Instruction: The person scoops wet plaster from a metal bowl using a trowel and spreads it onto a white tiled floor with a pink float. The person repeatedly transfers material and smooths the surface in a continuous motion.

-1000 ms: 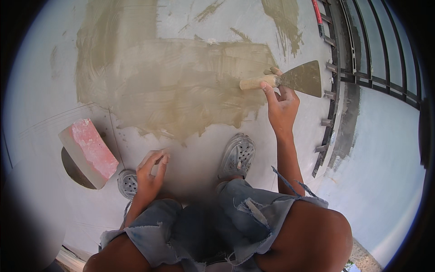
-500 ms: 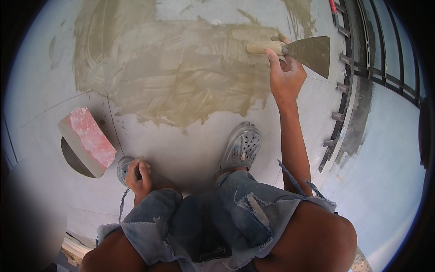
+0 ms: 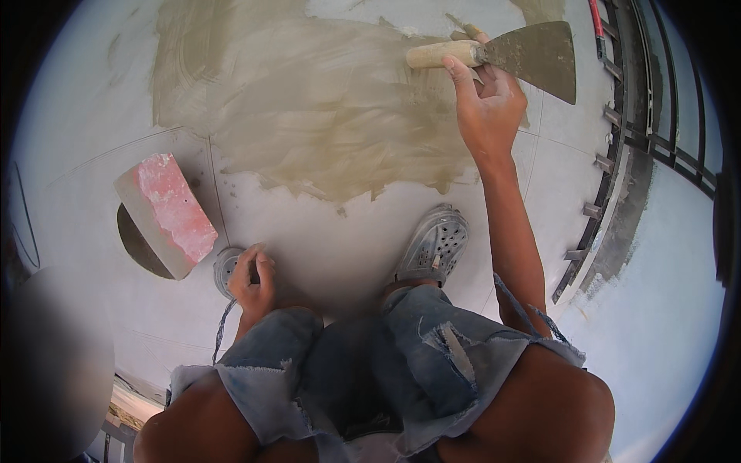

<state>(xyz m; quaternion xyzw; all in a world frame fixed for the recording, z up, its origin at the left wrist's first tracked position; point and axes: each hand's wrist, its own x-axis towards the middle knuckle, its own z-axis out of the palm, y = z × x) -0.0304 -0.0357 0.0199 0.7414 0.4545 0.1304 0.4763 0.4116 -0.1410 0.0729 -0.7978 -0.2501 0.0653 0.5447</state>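
Note:
My right hand [image 3: 492,116] is closed round a putty knife [image 3: 463,55] with a pale wooden handle and a wide, stained metal blade. It holds the knife near the collar, with the handle pointing left and the blade right. Below it spreads olive-grey wet-looking coating [image 3: 340,116] on the light tiled floor. My left hand [image 3: 253,279] hangs by my left knee, close to my left shoe, its fingers curled and nothing visible in them. Farther left stands a block-like object [image 3: 174,208] in pink and grey, with a dark curved part along its lower left side.
A grey clog [image 3: 434,243] is on my right foot, just short of the coating's near edge. My other clog [image 3: 225,270] is partly behind my left hand. A dark metal rail [image 3: 594,208] with brackets runs along the right, with a red-ended bar [image 3: 597,23] at the top.
The view has shifted, so the floor and block sit higher and farther right. The putty knife stays in my right hand, slightly farther left over the floor. My left hand remains curled.

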